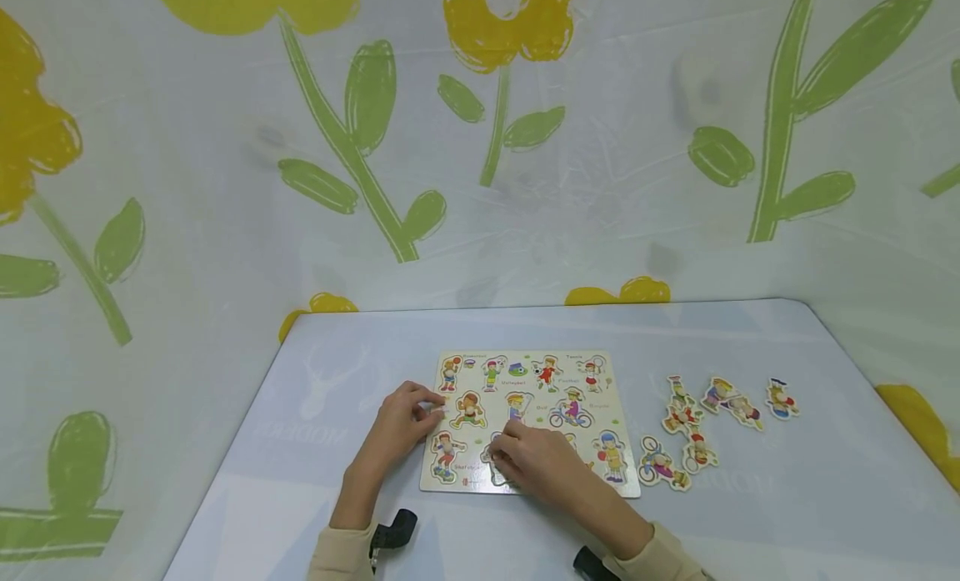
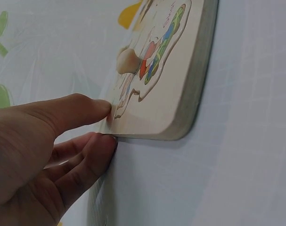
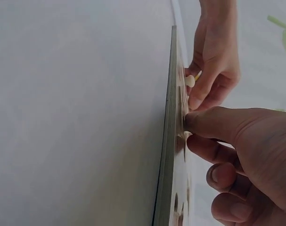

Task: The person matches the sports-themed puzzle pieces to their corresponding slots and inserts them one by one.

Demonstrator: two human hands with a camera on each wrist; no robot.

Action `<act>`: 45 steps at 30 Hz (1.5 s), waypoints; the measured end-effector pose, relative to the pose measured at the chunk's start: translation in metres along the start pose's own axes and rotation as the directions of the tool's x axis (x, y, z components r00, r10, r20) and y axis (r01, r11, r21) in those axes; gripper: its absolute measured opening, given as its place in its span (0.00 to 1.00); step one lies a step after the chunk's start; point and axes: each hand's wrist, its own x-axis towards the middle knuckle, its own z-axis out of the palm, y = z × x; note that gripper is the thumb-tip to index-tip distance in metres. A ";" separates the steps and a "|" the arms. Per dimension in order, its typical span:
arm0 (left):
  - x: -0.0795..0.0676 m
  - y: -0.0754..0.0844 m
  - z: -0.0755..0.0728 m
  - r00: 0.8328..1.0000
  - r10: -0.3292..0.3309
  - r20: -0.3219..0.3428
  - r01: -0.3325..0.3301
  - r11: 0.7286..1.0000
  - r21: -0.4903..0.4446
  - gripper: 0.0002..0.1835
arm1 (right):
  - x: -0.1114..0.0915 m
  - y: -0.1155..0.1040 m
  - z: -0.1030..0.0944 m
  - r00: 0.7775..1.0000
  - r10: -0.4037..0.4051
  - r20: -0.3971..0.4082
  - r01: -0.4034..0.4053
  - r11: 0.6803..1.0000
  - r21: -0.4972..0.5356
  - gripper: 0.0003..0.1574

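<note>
The wooden puzzle board (image 1: 517,487), printed with sports figures, lies on the table. My left hand (image 1: 405,418) is at its left edge; in the left wrist view the thumb (image 2: 81,110) lies over the top face and the curled fingers sit against the edge. A skateboard figure piece with a round wooden knob (image 2: 127,61) is near that corner. My right hand (image 1: 543,464) is over the lower middle of the board. In the right wrist view its thumb and index finger (image 3: 206,148) pinch low at the board's face, mostly hiding the puzzle piece there.
To the right of the board lie several loose figure pieces: a cyclist piece (image 1: 660,464), an overlapping cluster (image 1: 681,414), a pair (image 1: 733,402) and a single piece (image 1: 782,399). A flower-printed curtain (image 1: 600,189) hangs behind the table (image 1: 750,531).
</note>
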 end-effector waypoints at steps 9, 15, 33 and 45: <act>0.000 0.000 0.000 1.000 -0.024 0.013 0.024 1.000 -0.012 0.08 | -0.001 -0.001 -0.003 0.998 0.032 0.061 -0.033 0.999 0.019 0.05; -0.001 0.001 0.000 1.000 -0.027 0.014 0.027 1.000 -0.011 0.08 | -0.001 -0.002 -0.004 0.996 0.036 0.085 -0.037 0.999 0.013 0.06; 0.000 0.002 -0.001 1.000 -0.030 0.010 0.030 0.999 -0.018 0.09 | -0.002 -0.002 -0.011 0.986 0.035 0.165 -0.035 0.999 -0.006 0.13; -0.001 0.002 -0.001 1.000 -0.020 0.005 0.020 1.000 -0.014 0.09 | -0.004 0.009 -0.019 0.981 0.064 0.185 -0.077 0.995 0.063 0.12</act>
